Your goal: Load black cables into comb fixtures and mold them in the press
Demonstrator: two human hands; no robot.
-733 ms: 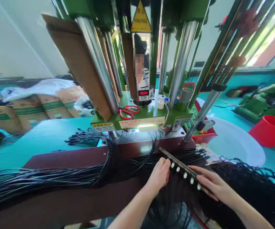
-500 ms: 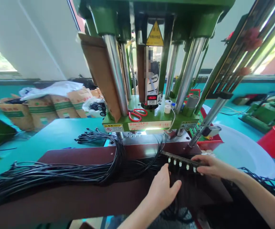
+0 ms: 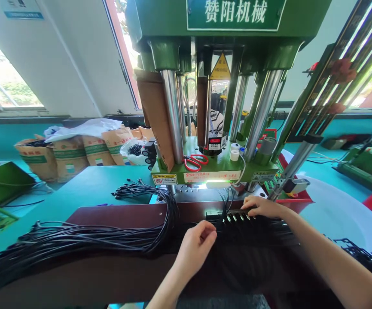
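Straight ahead, the right hand (image 3: 260, 206) clasps the connector bar (image 3: 234, 214), five white tips showing. The left hand (image 3: 195, 246) curls over the black cables (image 3: 108, 238), its grip unclear. At ten o'clock stand four paper sacks (image 3: 68, 155) and one bag (image 3: 134, 151) of black parts.

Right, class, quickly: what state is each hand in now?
Left hand: curled shut by the cables; whether it holds any cannot be told.
Right hand: laid over the bar; grip cannot be told.

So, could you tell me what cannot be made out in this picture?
Head view only:
- Bar: its right end is hidden under the right hand, so the grip is unclear.
- Left hand: curled fingers hide whatever it pinches, if anything.
- Yellow label: print too small to read.
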